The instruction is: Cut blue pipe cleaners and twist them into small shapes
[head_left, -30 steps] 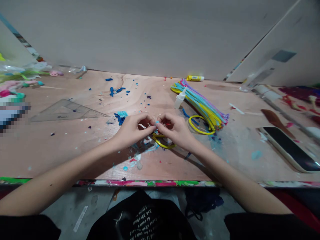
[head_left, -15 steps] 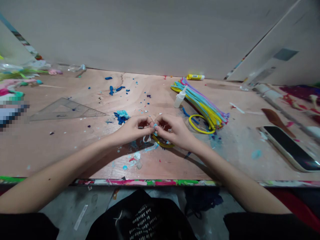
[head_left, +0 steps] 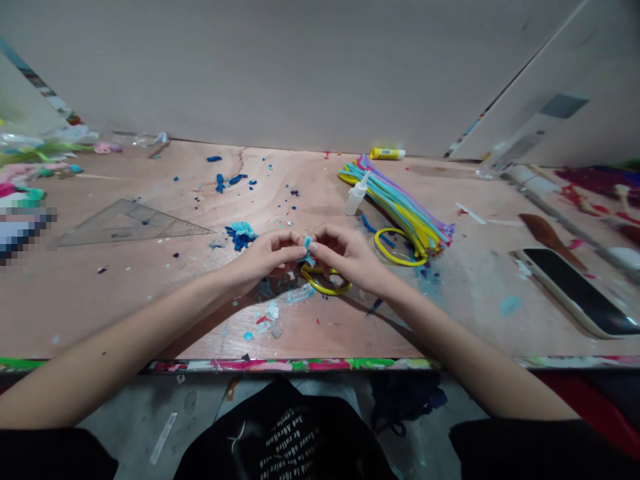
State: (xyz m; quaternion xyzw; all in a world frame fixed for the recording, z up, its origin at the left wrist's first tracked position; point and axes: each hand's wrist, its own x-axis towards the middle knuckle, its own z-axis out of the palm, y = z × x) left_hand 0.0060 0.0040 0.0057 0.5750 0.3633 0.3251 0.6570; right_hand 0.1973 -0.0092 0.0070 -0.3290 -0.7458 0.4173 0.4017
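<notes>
Hands curl inward over the bench (head_left: 150,300), the left hand (head_left: 263,260) and right hand (head_left: 350,257) pinching a pale blue scrap (head_left: 307,248) between their fingertips. A yellow loop (head_left: 325,287) lies on the bench just beneath them. To the far right, a bundle of pipe cleaners (head_left: 395,210) stretches beside a glue bottle (head_left: 356,198), with a yellow ring (head_left: 395,250) at its near side. A phone (head_left: 575,292) lies well right, and a clear set square (head_left: 133,225) well left. A blue clump (head_left: 241,235) sits just beyond the left hand, among scattered blue crumbs (head_left: 230,179).
</notes>
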